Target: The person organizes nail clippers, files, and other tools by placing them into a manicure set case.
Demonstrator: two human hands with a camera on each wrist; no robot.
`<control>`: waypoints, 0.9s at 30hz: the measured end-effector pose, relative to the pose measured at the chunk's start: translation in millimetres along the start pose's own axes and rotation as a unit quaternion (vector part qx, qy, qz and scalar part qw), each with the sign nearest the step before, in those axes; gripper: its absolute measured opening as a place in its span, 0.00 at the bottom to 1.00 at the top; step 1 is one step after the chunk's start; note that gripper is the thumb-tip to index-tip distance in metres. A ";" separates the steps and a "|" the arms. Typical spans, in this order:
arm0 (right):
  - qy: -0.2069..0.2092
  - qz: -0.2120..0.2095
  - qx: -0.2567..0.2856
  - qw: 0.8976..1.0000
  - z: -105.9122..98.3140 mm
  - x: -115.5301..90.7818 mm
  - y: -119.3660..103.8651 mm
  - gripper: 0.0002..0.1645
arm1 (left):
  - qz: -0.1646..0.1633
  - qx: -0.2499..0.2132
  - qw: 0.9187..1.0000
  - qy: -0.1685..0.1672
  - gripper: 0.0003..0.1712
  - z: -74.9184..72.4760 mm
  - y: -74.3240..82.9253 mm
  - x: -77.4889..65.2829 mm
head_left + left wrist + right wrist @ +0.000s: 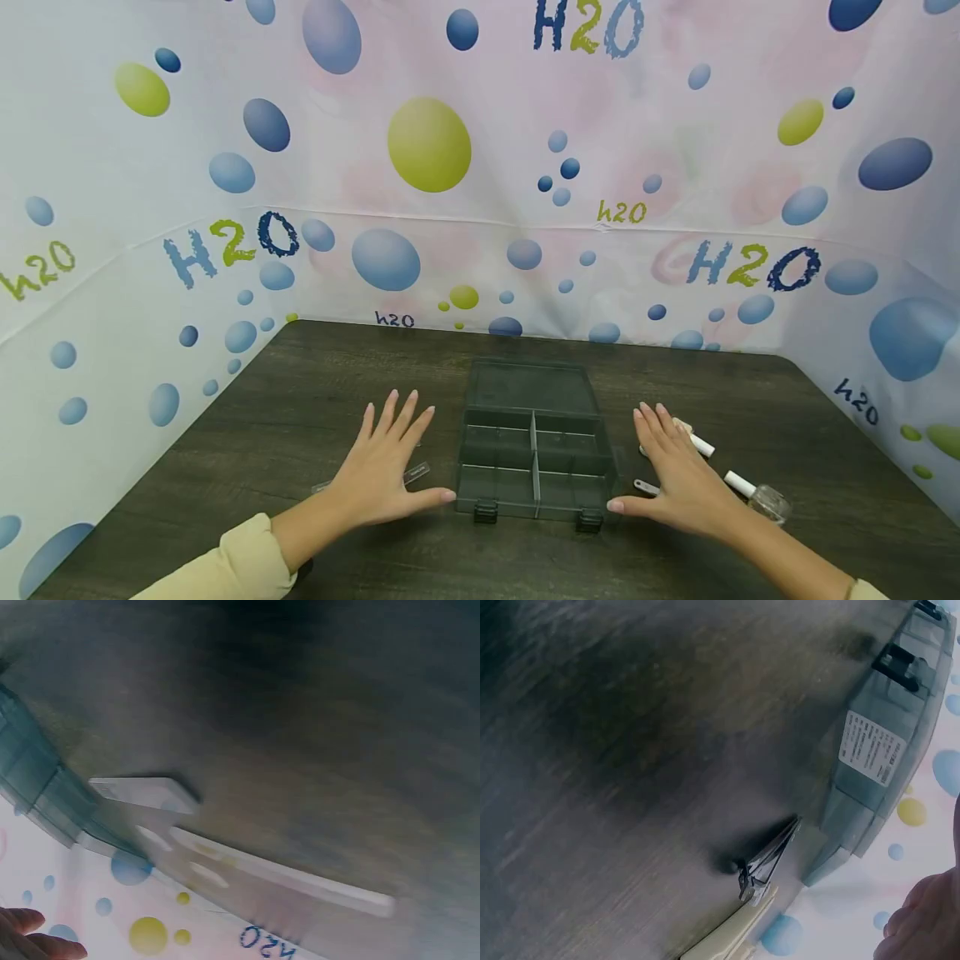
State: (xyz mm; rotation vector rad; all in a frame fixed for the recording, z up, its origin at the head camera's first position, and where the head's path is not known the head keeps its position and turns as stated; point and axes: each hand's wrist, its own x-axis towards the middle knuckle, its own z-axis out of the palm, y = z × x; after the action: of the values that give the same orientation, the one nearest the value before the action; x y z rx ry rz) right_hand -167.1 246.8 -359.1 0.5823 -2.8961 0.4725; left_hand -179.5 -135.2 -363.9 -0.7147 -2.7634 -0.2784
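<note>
A grey see-through organizer box (497, 482) lies with its lid (531, 387) folded back, and thin dividers part it into several compartments that look bare. My left hand (384, 477) spreads its fingers over the table at the box's left side, the thumb close to its edge. My right hand (681, 483) is spread likewise at the right side, thumb near the front corner. Neither hand holds anything. A nail clipper (769, 859) lies beside the box under my right hand. Near my left hand are a pale slanted block (146, 793) and a long pale strip (285, 874).
Right of my right hand lies a clear bottle (771, 503) with a white cap (741, 484). A second white cap (702, 446) pokes out behind that hand. A cream-coloured piece (731, 930) lies beyond the clipper. The dark wooden table (360, 354) meets a patterned backdrop (480, 200).
</note>
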 end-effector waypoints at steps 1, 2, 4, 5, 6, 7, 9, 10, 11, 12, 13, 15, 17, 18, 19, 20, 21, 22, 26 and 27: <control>-0.001 -0.003 0.005 1.000 0.0 0.3 -0.7 0.71 | -0.003 -0.005 1.000 0.000 0.58 0.0 -2.0 -1.7; -0.003 -0.007 0.010 1.000 0.4 0.3 -1.4 0.70 | -0.004 -0.006 1.000 0.002 0.58 0.0 -4.2 -3.5; -0.007 -0.014 0.022 1.000 1.2 0.2 -2.9 0.70 | -0.008 -0.011 1.000 0.004 0.57 -0.1 -8.4 -7.1; -0.010 -0.015 0.031 0.999 1.7 0.2 -3.7 0.70 | -0.009 -0.013 1.000 0.007 0.57 -0.2 -10.5 -8.9; -0.014 -0.015 0.039 0.999 2.2 0.2 -4.5 0.69 | -0.009 -0.013 1.000 0.011 0.57 0.0 -12.7 -10.6; -0.019 -0.015 0.047 0.999 2.7 0.2 -5.5 0.69 | -0.008 -0.012 1.000 0.015 0.56 0.1 -14.7 -12.2; -0.030 -0.010 0.066 0.997 3.9 0.3 -7.3 0.68 | -0.011 -0.013 1.000 0.017 0.56 0.4 -18.6 -15.5; -0.036 -0.007 0.073 0.997 4.4 0.2 -8.1 0.68 | -0.011 -0.012 1.000 0.019 0.56 0.6 -20.3 -17.0; -0.041 -0.004 0.077 0.996 4.9 0.2 -8.9 0.67 | -0.013 -0.015 1.000 0.018 0.56 0.4 -21.9 -18.5; -0.045 -0.002 0.077 0.996 5.4 0.2 -9.5 0.67 | -0.013 -0.016 1.000 0.019 0.56 0.6 -23.6 -19.9; -0.048 -0.001 0.077 0.996 6.0 0.1 -10.0 0.67 | -0.017 -0.021 0.999 0.016 0.55 0.3 -25.0 -21.3; -0.051 0.001 0.073 0.996 6.9 0.1 -10.8 0.67 | -0.025 -0.032 0.999 0.010 0.55 0.0 -28.1 -23.8; -0.051 0.002 0.064 0.997 7.4 0.2 -11.5 0.66 | -0.033 -0.040 0.999 0.006 0.54 0.0 -31.0 -26.2; -0.052 0.002 0.061 0.997 7.9 0.3 -11.6 0.66 | -0.036 -0.044 0.998 0.005 0.54 0.3 -32.7 -27.3; -0.053 0.002 0.058 0.997 8.1 0.5 -11.7 0.66 | -0.039 -0.048 0.998 0.004 0.53 -0.4 -33.8 -28.5; -0.055 0.002 0.057 0.997 8.1 0.8 -11.8 0.65 | -0.041 -0.052 0.998 0.005 0.53 -1.0 -35.1 -29.7; -0.057 0.001 0.055 0.997 8.2 1.2 -11.6 0.65 | -0.042 -0.056 0.998 0.007 0.52 -1.1 -36.6 -30.7; -0.059 0.001 0.057 0.997 7.6 1.6 -11.8 0.65 | -0.047 -0.062 0.997 0.007 0.51 -1.2 -38.0 -31.8; -0.069 -0.003 0.066 0.995 6.0 3.2 -11.0 0.64 | -0.065 -0.088 0.994 0.001 0.49 -1.9 -43.4 -35.8; -0.070 -0.004 0.067 0.995 5.6 3.5 -10.8 0.63 | -0.070 -0.092 0.993 -0.001 0.48 -1.5 -45.0 -36.6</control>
State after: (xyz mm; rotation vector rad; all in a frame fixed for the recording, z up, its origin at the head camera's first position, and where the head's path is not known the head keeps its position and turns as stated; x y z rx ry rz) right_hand -166.5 234.2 -360.7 0.6726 -3.0091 0.6533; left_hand -170.7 -190.5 -378.9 -0.5625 -2.8209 -0.5692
